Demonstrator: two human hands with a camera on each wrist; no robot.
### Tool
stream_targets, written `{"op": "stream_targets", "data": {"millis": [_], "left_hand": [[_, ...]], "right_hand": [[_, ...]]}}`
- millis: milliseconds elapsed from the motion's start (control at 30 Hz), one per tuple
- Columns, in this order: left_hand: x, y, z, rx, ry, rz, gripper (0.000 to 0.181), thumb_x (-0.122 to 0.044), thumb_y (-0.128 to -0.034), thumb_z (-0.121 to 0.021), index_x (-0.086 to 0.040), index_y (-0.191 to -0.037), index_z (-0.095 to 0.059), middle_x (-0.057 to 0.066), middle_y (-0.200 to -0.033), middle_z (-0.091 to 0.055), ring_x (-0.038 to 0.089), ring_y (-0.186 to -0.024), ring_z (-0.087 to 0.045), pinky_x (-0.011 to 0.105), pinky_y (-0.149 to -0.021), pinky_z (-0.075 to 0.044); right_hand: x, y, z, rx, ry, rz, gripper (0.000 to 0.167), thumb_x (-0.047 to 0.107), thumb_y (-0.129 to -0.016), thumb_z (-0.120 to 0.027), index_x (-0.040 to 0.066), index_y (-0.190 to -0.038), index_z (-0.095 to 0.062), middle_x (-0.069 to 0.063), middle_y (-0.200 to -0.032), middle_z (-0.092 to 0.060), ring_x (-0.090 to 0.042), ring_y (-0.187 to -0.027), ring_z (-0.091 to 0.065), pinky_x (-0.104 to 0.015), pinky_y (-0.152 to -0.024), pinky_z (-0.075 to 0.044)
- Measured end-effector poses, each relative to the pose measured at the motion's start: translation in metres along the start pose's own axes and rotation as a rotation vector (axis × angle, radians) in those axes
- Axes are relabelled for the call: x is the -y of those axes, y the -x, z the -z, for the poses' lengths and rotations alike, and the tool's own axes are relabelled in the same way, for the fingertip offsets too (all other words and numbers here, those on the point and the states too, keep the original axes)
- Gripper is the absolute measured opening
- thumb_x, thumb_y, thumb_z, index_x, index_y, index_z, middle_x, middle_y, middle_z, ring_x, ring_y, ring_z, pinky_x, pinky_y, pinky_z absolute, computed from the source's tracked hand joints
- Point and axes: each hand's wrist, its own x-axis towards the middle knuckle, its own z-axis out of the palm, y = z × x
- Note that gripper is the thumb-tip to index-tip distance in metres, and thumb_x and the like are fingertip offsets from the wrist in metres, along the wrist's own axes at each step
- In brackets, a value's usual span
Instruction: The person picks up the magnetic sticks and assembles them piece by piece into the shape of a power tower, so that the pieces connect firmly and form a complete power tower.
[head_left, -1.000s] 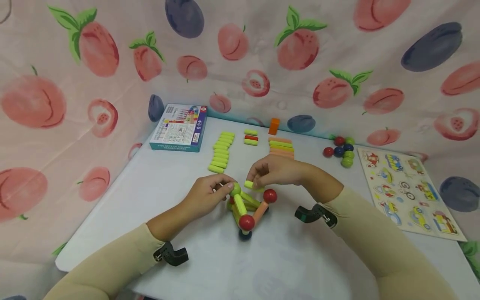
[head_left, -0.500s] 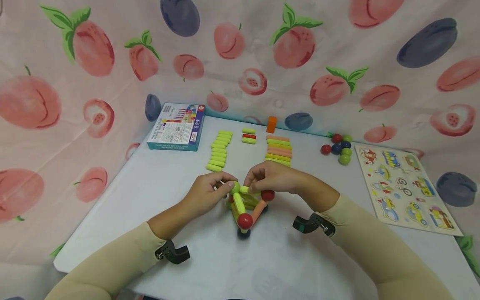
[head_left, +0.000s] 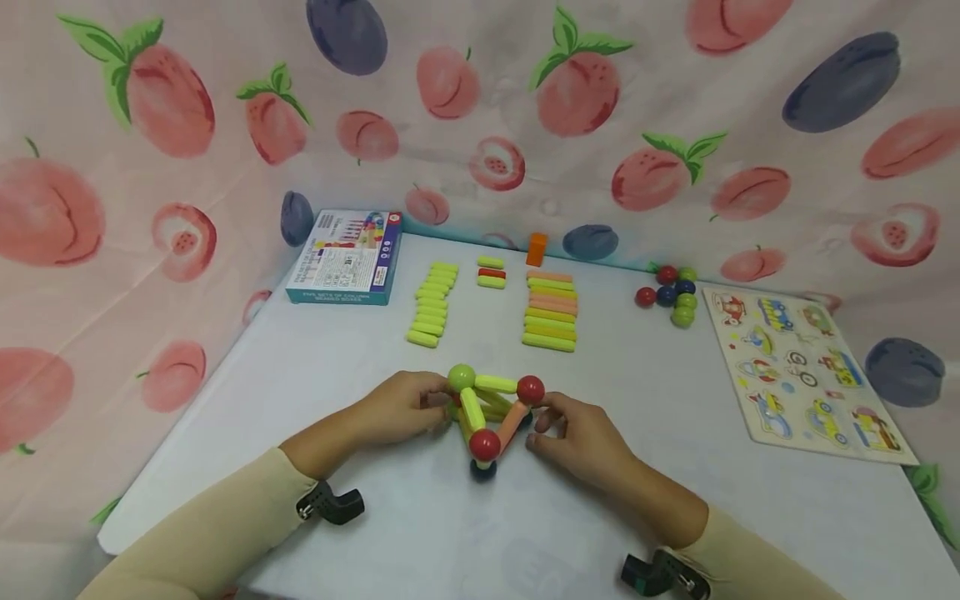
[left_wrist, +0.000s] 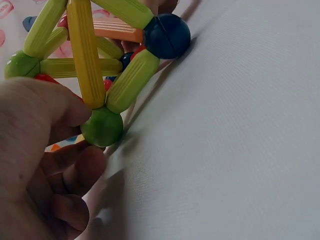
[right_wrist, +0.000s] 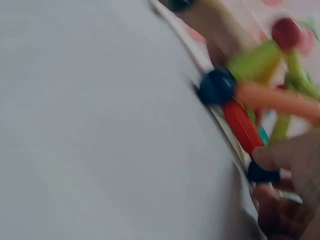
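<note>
A ball-and-rod frame of magnetic building sticks (head_left: 472, 410) stands on the table between my hands. Its top triangle joins a green ball (head_left: 461, 377) and two red balls, with a light green rod (head_left: 495, 383) along the far side. Dark blue balls show at its base. In the left wrist view, my left hand (head_left: 401, 408) pinches a lower green ball (left_wrist: 102, 127) between thumb and finger. My right hand (head_left: 581, 437) is at the frame's right side; its thumb and fingers hold a lower dark blue ball (right_wrist: 262, 172), partly hidden, beside a red rod (right_wrist: 242, 126).
Behind the frame lie a column of short green rods (head_left: 431, 304), a few short rods (head_left: 491, 272) and a stack of longer rods (head_left: 551, 312). An orange block (head_left: 536, 248), loose balls (head_left: 666, 296), a picture board (head_left: 802, 375) and a box (head_left: 345, 257) sit farther out.
The light green rod my right hand carried now bridges the green and right red balls. My right hand has come down to the frame's right side; my left has dropped from the top green ball.
</note>
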Motion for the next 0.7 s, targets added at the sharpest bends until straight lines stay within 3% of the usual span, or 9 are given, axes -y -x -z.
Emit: {"op": "stream_targets", "data": {"millis": [100, 167, 233, 367, 467, 567, 700], "left_hand": [[0.001, 0.002, 0.000, 0.007, -0.084, -0.044, 0.030, -0.019, -0.0992, -0.074, -0.018, -0.129, -0.076, -0.009, -0.124, -0.075, 0.011, -0.107, -0.067, 0.039, -0.093, -0.057], [0.000, 0.005, -0.001, 0.022, -0.108, -0.052, 0.027, -0.021, -0.0966, -0.079, -0.021, -0.124, -0.078, -0.014, -0.115, -0.076, 0.010, -0.092, -0.065, 0.034, -0.082, -0.057], [-0.004, 0.010, -0.005, 0.048, -0.125, -0.048, 0.026, -0.026, -0.0924, -0.086, -0.025, -0.118, -0.080, -0.019, -0.104, -0.076, 0.009, -0.078, -0.061, 0.030, -0.071, -0.054], [-0.016, 0.021, -0.021, 0.058, -0.161, -0.057, 0.026, -0.036, -0.0829, -0.094, -0.030, -0.104, -0.080, -0.026, -0.084, -0.070, 0.002, -0.065, -0.059, 0.026, -0.060, -0.049], [-0.027, 0.026, -0.040, 0.004, -0.203, -0.113, 0.027, -0.041, -0.0798, -0.095, -0.029, -0.094, -0.076, -0.027, -0.077, -0.067, -0.003, -0.064, -0.059, 0.024, -0.059, -0.048], [-0.036, 0.030, -0.059, -0.088, -0.282, -0.177, 0.030, -0.048, -0.0787, -0.095, -0.027, -0.087, -0.074, -0.025, -0.071, -0.064, -0.008, -0.063, -0.054, 0.019, -0.057, -0.045], [-0.040, 0.033, -0.073, -0.204, -0.387, -0.223, 0.038, -0.055, -0.0770, -0.093, -0.027, -0.079, -0.069, -0.022, -0.066, -0.059, -0.010, -0.059, -0.047, 0.014, -0.052, -0.038]], "right_hand": [[0.000, 0.005, -0.010, -0.074, 0.070, 0.096, 0.041, 0.018, -0.090, -0.086, 0.019, -0.128, -0.073, 0.011, -0.091, -0.070, -0.014, -0.072, -0.057, -0.030, -0.062, -0.048], [-0.001, -0.001, -0.011, -0.072, 0.073, 0.128, 0.035, 0.019, -0.091, -0.085, 0.021, -0.125, -0.075, 0.011, -0.095, -0.071, -0.013, -0.078, -0.058, -0.029, -0.067, -0.050], [-0.002, -0.015, -0.009, -0.015, 0.060, 0.156, 0.031, 0.019, -0.093, -0.083, 0.022, -0.123, -0.077, 0.011, -0.101, -0.073, -0.014, -0.086, -0.060, -0.031, -0.074, -0.054], [0.000, -0.050, -0.001, 0.192, 0.029, 0.179, 0.029, 0.022, -0.096, -0.081, 0.024, -0.125, -0.079, 0.010, -0.105, -0.075, -0.016, -0.093, -0.063, -0.034, -0.080, -0.056], [0.011, -0.074, 0.000, 0.345, -0.018, 0.175, 0.025, 0.019, -0.096, -0.081, 0.022, -0.121, -0.081, 0.007, -0.097, -0.077, -0.016, -0.088, -0.066, -0.034, -0.080, -0.057], [0.025, -0.088, -0.003, 0.466, -0.080, 0.194, 0.022, 0.012, -0.096, -0.080, 0.017, -0.116, -0.083, 0.002, -0.091, -0.079, -0.017, -0.084, -0.068, -0.033, -0.082, -0.059], [0.037, -0.092, -0.007, 0.535, -0.138, 0.212, 0.019, 0.007, -0.094, -0.082, 0.013, -0.112, -0.084, -0.001, -0.089, -0.080, -0.016, -0.080, -0.068, -0.032, -0.080, -0.060]]}}
